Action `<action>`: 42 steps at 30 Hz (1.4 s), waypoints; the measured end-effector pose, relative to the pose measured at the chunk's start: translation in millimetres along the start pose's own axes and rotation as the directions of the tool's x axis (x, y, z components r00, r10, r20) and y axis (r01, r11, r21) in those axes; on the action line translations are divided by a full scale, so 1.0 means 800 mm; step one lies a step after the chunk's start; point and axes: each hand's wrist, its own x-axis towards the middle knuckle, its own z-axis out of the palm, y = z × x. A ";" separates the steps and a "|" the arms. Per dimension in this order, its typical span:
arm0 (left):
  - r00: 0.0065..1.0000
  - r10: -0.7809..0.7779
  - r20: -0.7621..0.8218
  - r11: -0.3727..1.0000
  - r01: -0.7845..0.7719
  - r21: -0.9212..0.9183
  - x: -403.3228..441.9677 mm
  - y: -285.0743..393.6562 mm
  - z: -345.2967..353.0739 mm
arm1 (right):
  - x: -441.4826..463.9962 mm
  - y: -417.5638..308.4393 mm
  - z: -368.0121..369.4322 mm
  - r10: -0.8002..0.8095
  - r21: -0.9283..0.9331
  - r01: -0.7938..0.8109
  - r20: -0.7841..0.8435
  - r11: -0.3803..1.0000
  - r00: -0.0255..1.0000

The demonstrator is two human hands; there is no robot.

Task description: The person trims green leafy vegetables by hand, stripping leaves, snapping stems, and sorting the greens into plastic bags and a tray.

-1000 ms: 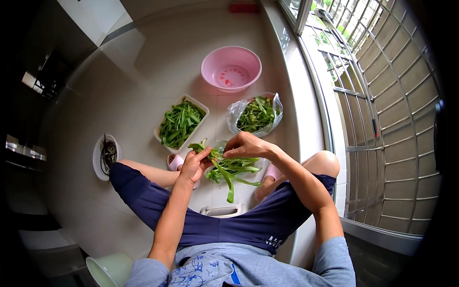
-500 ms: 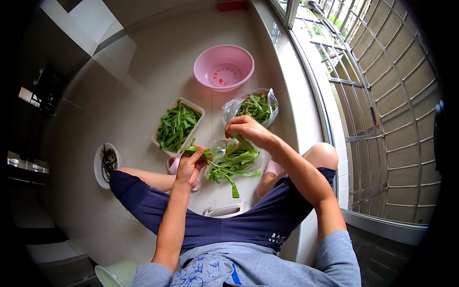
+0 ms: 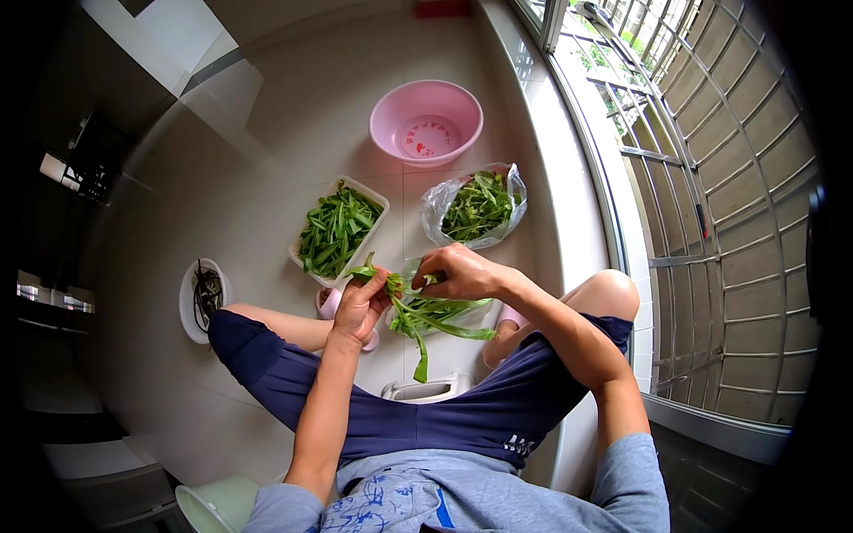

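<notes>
My left hand [image 3: 362, 306] is closed round a bunch of leafy green stems [image 3: 418, 324], whose long ends hang down to the right. Just to its right, my right hand [image 3: 458, 273] is closed, with a bit of green at its fingertips. Below both hands more loose greens [image 3: 453, 308] lie on a clear plastic bag on the floor. Ahead on the left is a white tray [image 3: 384, 206] full of cut green pieces [image 3: 336, 233]. Ahead on the right, an open plastic bag [image 3: 433, 213] holds leafy greens [image 3: 482, 206].
A pink basin [image 3: 426, 123] stands further ahead. To the left is a white oval basket [image 3: 188, 306] with dark strands. A pale green bucket [image 3: 218, 505] is at the lower left, a white handled object [image 3: 428, 389] between my legs. A ledge and barred window run along the right.
My right hand rose toward the bagged greens, then came back down beside the bunch. My left hand has kept hold of the stems. The view has shifted slightly.
</notes>
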 end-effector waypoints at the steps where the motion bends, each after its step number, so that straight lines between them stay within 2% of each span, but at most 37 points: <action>1: 1.000 -0.001 0.004 1.000 0.001 -0.002 0.001 -0.001 0.000 | 0.000 0.000 0.002 0.001 0.001 -0.001 -0.001 1.000 1.000; 4: 1.000 0.000 -0.006 1.000 0.000 0.003 0.003 -0.002 0.001 | 0.002 0.003 0.006 0.025 -0.058 -0.022 0.040 0.998 0.999; 7: 1.000 0.007 -0.005 0.999 -0.007 0.054 0.002 0.001 0.002 | 0.004 0.004 0.010 0.061 -0.057 -0.061 -0.004 0.996 0.998; 9: 1.000 0.011 0.008 0.995 -0.012 0.098 0.000 0.002 0.004 | 0.007 0.002 0.012 0.174 -0.088 -0.182 -0.090 0.979 0.981; 10: 0.999 0.047 0.004 0.992 -0.047 0.118 0.000 0.001 0.006 | 0.008 0.005 0.014 0.174 -0.089 -0.182 -0.091 0.979 0.981; 12: 0.997 0.083 0.001 0.987 -0.082 0.139 -0.001 -0.001 0.006 | 0.010 0.015 0.019 0.239 -0.071 -0.270 -0.287 0.960 0.927; 14: 0.990 0.139 -0.011 0.973 -0.134 0.186 -0.002 -0.001 0.005 | 0.010 0.026 0.014 0.309 0.094 -0.295 -0.327 0.951 0.893; 16: 0.992 0.125 -0.015 0.978 -0.121 0.168 -0.004 0.003 0.004 | 0.008 0.024 -0.004 0.302 0.158 -0.270 -0.247 0.950 0.921; 18: 0.993 0.115 -0.024 0.983 -0.111 0.147 -0.004 0.004 0.002 | 0.006 0.013 -0.020 0.216 0.030 -0.214 -0.210 0.976 0.953; 20: 0.995 0.097 -0.009 0.986 -0.095 0.137 -0.004 0.004 0.000 | 0.003 0.005 -0.018 0.215 0.100 -0.202 -0.144 0.974 0.966; 22: 0.995 0.096 -0.030 0.986 -0.091 0.140 -0.002 0.002 0.000 | 0.001 0.004 -0.006 0.097 0.010 -0.096 -0.078 0.995 0.992; 24: 0.995 0.093 -0.047 0.986 -0.085 0.144 -0.001 0.000 0.002 | 0.002 0.002 0.005 0.105 -0.048 -0.106 -0.022 0.993 0.994; 26: 0.991 0.116 -0.073 0.986 -0.106 0.128 -0.001 -0.001 0.004 | 0.003 0.006 0.013 0.162 -0.068 -0.163 -0.016 0.984 0.987; 30: 0.993 0.105 -0.055 0.984 -0.096 0.147 -0.003 -0.001 0.009 | 0.007 0.013 0.015 0.149 -0.041 -0.152 -0.066 0.988 0.987; 32: 0.989 0.138 -0.053 0.974 -0.126 0.186 -0.004 -0.002 0.012 | 0.010 0.011 0.013 0.276 -0.006 -0.279 -0.127 0.960 0.953; 34: 0.984 0.169 -0.060 0.968 -0.155 0.196 -0.001 -0.006 0.009 | 0.013 0.024 0.013 0.290 0.033 -0.289 -0.164 0.957 0.943; 36: 0.978 0.202 -0.061 0.961 -0.186 0.203 -0.001 -0.006 0.009 | 0.016 0.041 0.000 0.485 0.378 -0.393 -0.188 0.838 0.854; 37: 0.976 0.199 -0.086 0.964 -0.179 0.196 -0.004 -0.003 0.011 | 0.012 0.042 -0.011 0.525 0.463 -0.408 -0.157 0.787 0.836; 40: 0.980 0.184 -0.071 0.970 -0.169 0.177 -0.007 0.002 -0.002 | 0.001 0.049 -0.041 0.495 0.728 -0.258 -0.126 0.635 0.860; 42: 0.979 0.186 -0.082 0.973 -0.172 0.155 -0.008 0.004 -0.011 | -0.002 0.057 -0.052 0.497 0.828 -0.174 -0.139 0.532 0.857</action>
